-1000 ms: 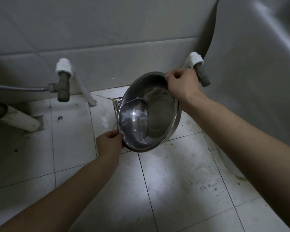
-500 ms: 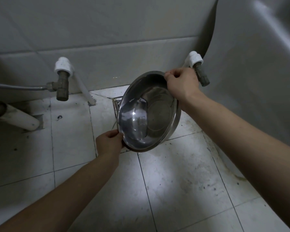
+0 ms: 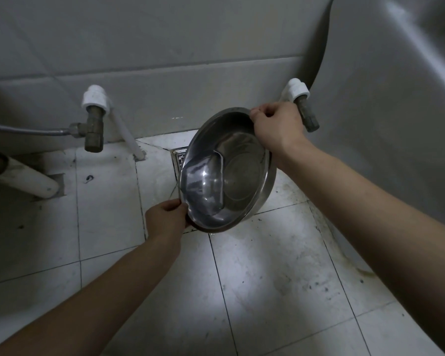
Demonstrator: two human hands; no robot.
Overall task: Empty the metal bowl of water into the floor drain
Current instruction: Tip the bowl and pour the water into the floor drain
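Pinching opposite rims, left hand (image 3: 165, 219) and right hand (image 3: 278, 127) held bowl (image 3: 244, 176) tilted over drain (image 3: 179, 158). Water (image 3: 203, 186) pooled at the low lip; a fast pour could miss onto floor (image 3: 108, 191).

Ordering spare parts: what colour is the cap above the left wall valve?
The cap is white, clearest in the head view.

1 head-worn wide-angle view, facing forward and steeply down, close over metal bowl (image 3: 242, 181)

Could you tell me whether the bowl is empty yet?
Not empty: water pools against the lower left wall of the tipped bowl.
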